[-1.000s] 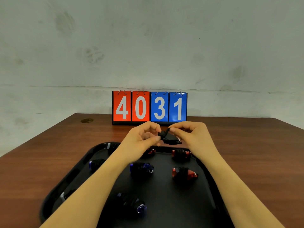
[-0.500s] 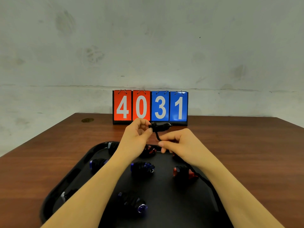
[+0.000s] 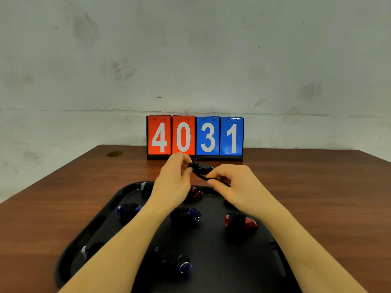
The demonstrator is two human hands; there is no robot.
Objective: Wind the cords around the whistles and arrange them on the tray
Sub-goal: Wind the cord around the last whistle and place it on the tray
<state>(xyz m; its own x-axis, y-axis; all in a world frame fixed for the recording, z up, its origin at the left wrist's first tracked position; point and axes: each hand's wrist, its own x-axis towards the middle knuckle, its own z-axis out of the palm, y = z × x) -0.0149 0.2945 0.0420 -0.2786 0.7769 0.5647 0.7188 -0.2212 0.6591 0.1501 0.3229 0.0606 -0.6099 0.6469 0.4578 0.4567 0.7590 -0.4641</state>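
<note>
Above the far end of the black tray I hold a black whistle in the air. My left hand pinches the whistle's left end between thumb and fingers. My right hand pinches its black cord just below the whistle. On the tray lie several whistles with cords wound round them: blue ones, red ones, and dark ones at the left rim. My arms hide parts of the tray.
A flip scoreboard reading 4031 stands at the back of the brown wooden table, against a pale wall. A round brass fitting sits in the table's far left corner. Bare table runs along both sides of the tray.
My right hand has come back up beside the whistle with the cord, after dropping lower and pulling it taut. The left hand has kept the whistle raised in nearly the same spot.
</note>
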